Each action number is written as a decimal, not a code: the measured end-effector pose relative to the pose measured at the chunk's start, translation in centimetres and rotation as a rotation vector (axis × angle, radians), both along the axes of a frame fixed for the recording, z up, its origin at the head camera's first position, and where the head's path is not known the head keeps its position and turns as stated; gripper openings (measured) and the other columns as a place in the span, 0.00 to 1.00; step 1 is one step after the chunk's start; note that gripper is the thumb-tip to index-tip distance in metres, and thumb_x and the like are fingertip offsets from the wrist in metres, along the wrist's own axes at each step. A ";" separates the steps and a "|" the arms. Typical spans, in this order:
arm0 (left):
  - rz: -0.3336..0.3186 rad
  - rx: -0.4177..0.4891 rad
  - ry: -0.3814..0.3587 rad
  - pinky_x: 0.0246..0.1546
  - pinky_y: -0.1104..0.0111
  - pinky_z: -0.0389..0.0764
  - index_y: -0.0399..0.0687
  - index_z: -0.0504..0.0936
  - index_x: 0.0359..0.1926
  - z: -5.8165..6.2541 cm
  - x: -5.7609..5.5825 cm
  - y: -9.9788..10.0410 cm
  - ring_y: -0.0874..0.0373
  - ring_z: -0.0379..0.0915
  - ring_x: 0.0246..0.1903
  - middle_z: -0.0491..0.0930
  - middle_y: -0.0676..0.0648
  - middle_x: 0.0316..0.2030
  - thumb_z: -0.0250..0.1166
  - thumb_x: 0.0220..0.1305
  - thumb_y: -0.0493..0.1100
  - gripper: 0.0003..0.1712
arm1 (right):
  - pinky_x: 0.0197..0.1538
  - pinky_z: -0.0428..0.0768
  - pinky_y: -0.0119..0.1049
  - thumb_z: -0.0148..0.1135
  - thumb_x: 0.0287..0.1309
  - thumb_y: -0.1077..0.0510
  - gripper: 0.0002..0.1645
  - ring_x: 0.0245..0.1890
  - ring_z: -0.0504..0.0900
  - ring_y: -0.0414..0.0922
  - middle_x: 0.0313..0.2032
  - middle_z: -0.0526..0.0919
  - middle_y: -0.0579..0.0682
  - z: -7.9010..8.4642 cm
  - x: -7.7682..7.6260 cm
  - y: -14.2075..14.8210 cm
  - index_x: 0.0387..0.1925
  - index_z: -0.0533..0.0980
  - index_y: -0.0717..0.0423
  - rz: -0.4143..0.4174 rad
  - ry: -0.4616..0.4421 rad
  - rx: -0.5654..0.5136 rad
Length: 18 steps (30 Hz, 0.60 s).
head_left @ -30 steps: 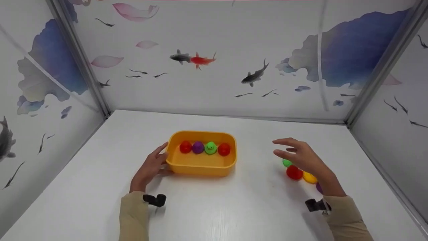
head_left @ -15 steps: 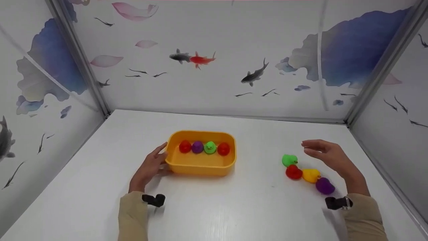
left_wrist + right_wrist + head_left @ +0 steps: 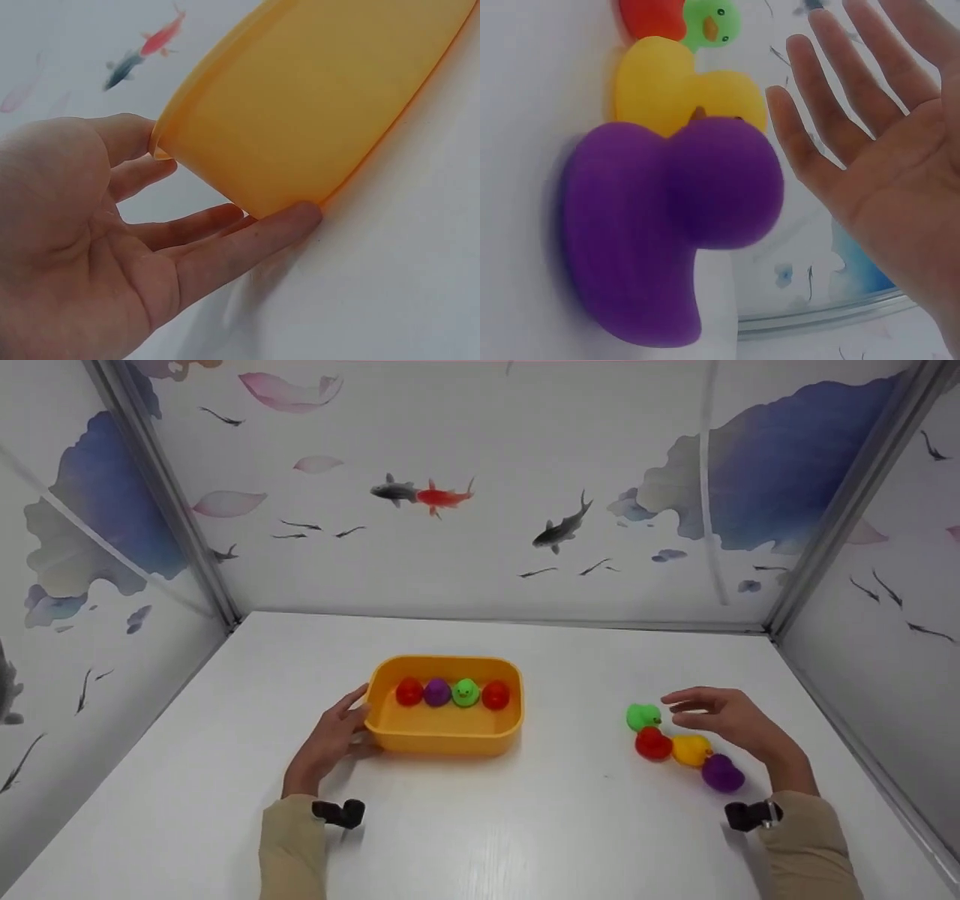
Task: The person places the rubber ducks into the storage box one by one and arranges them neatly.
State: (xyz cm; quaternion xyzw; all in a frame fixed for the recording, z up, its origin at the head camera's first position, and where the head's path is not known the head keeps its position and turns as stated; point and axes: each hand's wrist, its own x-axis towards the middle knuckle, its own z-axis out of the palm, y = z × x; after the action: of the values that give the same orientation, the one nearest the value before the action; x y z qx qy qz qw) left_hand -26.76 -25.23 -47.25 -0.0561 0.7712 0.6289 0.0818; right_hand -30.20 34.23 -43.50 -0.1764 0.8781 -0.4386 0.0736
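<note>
My left hand [image 3: 330, 742] touches the left end of the yellow plastic box [image 3: 442, 744], its fingers spread and fairly straight. In the left wrist view, fingertips rest at the rim and near the base of the box [image 3: 300, 112]. A row inside holds a red toy [image 3: 410, 691], a purple toy [image 3: 437, 692], a green rubber duck [image 3: 465, 693] and another red toy [image 3: 496, 695]. My right hand [image 3: 731, 724] hovers with nothing in it, fingers loosely extended, beside a green duck [image 3: 643, 717], a red duck [image 3: 654, 744], a yellow duck [image 3: 691, 750] and a purple duck [image 3: 675, 225].
Both hands are over a white table [image 3: 465, 817]. Fish-and-petal printed panels [image 3: 480, 570] enclose its back and sides, with metal posts [image 3: 832, 510] at the corners. A black wrist camera [image 3: 341, 813] sits on each sleeve.
My right hand has moved right, off the loose ducks, uncovering them, then slightly back and lower. The left hand stays at the box. The head view has shifted slightly.
</note>
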 end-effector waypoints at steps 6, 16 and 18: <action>0.016 -0.007 -0.008 0.57 0.58 0.83 0.66 0.53 0.79 0.1 0.2 0.0 0.46 0.76 0.60 0.68 0.41 0.71 0.48 0.79 0.54 0.32 | 0.53 0.79 0.20 0.66 0.64 0.49 0.27 0.62 0.77 0.60 0.63 0.77 0.63 -0.9 -0.6 -0.7 0.61 0.76 0.57 0.041 -0.052 0.022; 0.014 -0.039 -0.013 0.58 0.59 0.82 0.67 0.52 0.79 0.1 0.1 0.3 0.47 0.76 0.60 0.68 0.44 0.72 0.50 0.77 0.58 0.34 | 0.50 0.80 0.20 0.66 0.64 0.50 0.26 0.61 0.76 0.62 0.60 0.77 0.64 -1.8 -0.7 -0.6 0.59 0.77 0.57 0.072 -0.079 0.064; 0.024 -0.041 -0.014 0.57 0.60 0.83 0.68 0.52 0.79 0.0 0.1 0.2 0.47 0.77 0.59 0.69 0.44 0.71 0.50 0.77 0.58 0.34 | 0.49 0.81 0.21 0.67 0.63 0.50 0.25 0.59 0.77 0.60 0.59 0.78 0.63 -1.8 -0.7 -0.8 0.58 0.78 0.57 0.078 -0.079 0.071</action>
State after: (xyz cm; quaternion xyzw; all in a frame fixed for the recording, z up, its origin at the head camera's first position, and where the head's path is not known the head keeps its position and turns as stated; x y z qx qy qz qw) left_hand -26.70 -24.99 -47.20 -0.0713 0.7825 0.6135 0.0787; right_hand -30.94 33.44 -45.31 -0.1904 0.8819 -0.4108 0.1313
